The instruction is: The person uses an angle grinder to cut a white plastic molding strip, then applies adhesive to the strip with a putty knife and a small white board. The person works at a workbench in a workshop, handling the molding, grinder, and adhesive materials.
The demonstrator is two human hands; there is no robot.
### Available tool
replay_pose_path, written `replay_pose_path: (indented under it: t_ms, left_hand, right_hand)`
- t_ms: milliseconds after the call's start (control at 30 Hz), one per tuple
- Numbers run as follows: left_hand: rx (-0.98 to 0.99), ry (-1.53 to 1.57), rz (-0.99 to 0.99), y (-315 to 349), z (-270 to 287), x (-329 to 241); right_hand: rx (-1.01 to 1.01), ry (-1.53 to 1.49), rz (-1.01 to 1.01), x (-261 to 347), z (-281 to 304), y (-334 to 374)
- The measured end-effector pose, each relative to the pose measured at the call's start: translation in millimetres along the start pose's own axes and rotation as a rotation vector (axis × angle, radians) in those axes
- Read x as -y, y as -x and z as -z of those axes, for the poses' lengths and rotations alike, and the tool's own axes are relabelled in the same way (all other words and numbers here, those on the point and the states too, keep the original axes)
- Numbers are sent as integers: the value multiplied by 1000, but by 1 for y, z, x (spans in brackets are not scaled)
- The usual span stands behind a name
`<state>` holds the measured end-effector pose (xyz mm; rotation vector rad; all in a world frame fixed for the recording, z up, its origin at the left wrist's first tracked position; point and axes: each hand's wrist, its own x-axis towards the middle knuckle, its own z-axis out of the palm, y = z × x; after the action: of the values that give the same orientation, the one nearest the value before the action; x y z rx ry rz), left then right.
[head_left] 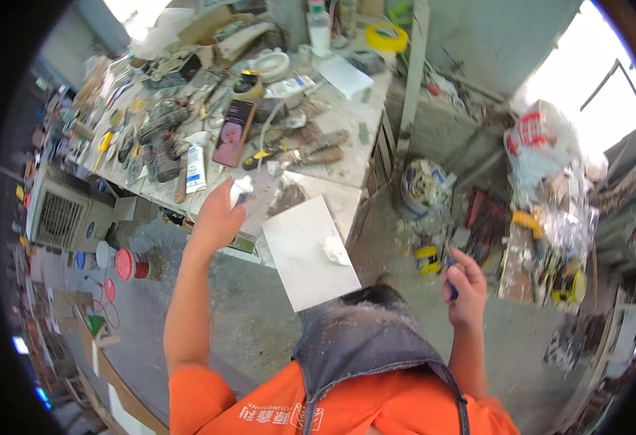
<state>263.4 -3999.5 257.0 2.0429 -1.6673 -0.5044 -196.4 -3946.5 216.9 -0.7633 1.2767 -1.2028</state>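
Note:
My left hand (218,217) is closed at the bench's front edge, its fingers around a small white lump (241,188) with a bit of blue; its exact kind is unclear. To the right, my right hand (467,288) is wrapped round a slim dark blue handle (451,281), whose working end I cannot make out. Between the two hands a flat white board (305,255) juts out over the bench corner toward my apron (369,326). A lump of white paste (334,249) sits on the board's right side.
On the cluttered bench (347,170) lie a phone (234,134), a white-and-blue tube (196,168), several hand tools and a roll of yellow tape (387,38). Right of it stand a bucket of scraps (425,187) and a littered low stand (517,272). Red-topped bucket (131,264) stands left.

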Motion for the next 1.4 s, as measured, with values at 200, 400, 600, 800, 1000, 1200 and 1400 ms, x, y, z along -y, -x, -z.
replay_pose_path:
  t_ms: [200, 400, 600, 800, 1000, 1200, 1400]
  left_hand:
    - [372, -127, -72, 90, 3, -72]
    - [395, -142, -113, 102, -25, -85]
    - [299, 26, 9, 100, -36, -96]
    - [363, 191, 61, 101, -30, -83]
    - [325, 686, 179, 103, -32, -89]
    - [362, 1051, 220, 109, -45, -64]
    - [418, 1182, 315, 107, -51, -67]
  right_hand:
    - [82, -32, -39, -8, 5, -4]
    - [239, 9, -70, -2, 1, -12]
    - [258, -3, -66, 3, 12, -21]
    - [223, 9, -120, 7, 20, -18]
    - [191, 18, -126, 1, 25, -13]
    - [191, 15, -129, -1, 24, -4]
    - [257, 17, -203, 3, 17, 4]
